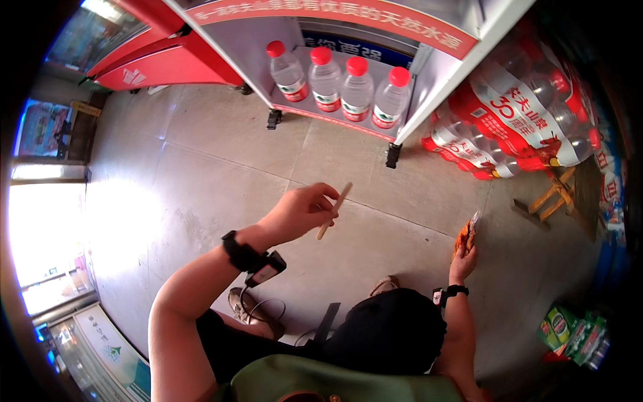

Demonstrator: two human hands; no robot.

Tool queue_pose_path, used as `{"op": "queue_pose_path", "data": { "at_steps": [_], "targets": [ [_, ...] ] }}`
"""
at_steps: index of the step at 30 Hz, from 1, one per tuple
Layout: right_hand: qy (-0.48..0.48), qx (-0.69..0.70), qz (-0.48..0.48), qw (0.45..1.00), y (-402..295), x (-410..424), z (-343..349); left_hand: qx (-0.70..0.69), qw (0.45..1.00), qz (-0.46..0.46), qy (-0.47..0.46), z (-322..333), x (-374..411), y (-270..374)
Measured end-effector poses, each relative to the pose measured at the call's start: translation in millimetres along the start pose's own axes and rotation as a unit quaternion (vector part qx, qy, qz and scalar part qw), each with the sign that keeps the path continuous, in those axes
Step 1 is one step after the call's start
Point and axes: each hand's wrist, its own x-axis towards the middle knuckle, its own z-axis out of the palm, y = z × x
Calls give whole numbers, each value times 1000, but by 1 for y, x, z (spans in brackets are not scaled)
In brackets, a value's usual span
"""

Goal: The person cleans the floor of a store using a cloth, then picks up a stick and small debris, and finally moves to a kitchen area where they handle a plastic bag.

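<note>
My left hand (304, 211) is raised over the floor in front of me, its fingers pinched around the middle of a thin, pale stick (344, 193) that looks wooden. The stick slants, with both ends free. Lower and further right, beside my knee, my right hand (462, 265) grips a small clear plastic packet (466, 234) with orange-red contents, perhaps food. The packet's transparent end points up and away from me. Each wrist wears a black strap with a small device; a cable hangs near the left one.
Ahead stands a white display rack (436, 95) with several red-capped water bottles (355, 93) on its bottom shelf. Shrink-wrapped bottle packs (522, 110) and a wooden folding stool (557, 193) are at right. Green drink packs (577, 331) lie lower right; a red cabinet (166, 65) stands upper left.
</note>
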Motion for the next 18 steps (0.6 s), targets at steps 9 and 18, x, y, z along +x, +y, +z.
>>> {"op": "queue_pose_path", "data": {
  "at_steps": [9, 18],
  "targets": [
    [-77, 262, -139, 952, -35, 8, 0, 341, 868, 353, 74, -2, -25, 21],
    [-196, -29, -128, 972, -75, 39, -71, 17, 779, 607, -157, 42, -152, 117]
  ]
}}
